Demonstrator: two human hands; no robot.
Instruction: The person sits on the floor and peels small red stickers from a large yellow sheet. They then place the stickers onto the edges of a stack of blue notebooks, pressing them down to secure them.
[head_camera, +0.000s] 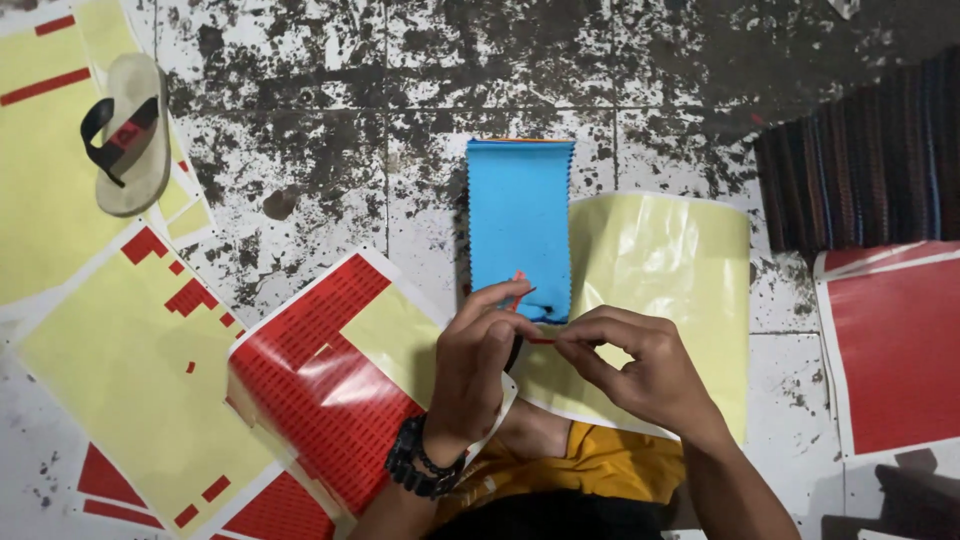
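Both hands pinch a small red sticker strip at the near edge of the blue fabric swatch: left hand grip on its upper end, right hand grip closed on the lower end. Swatch lies on the stained tile floor, overlapping a yellow backing sheet. Red sticker sheet just left; sandal well apart, far left.

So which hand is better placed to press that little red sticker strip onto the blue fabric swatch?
Probably the left hand: its fingertips hold the small red strip right on the lower edge of the blue swatch. The right hand pinches the strip's other end, just below the swatch.
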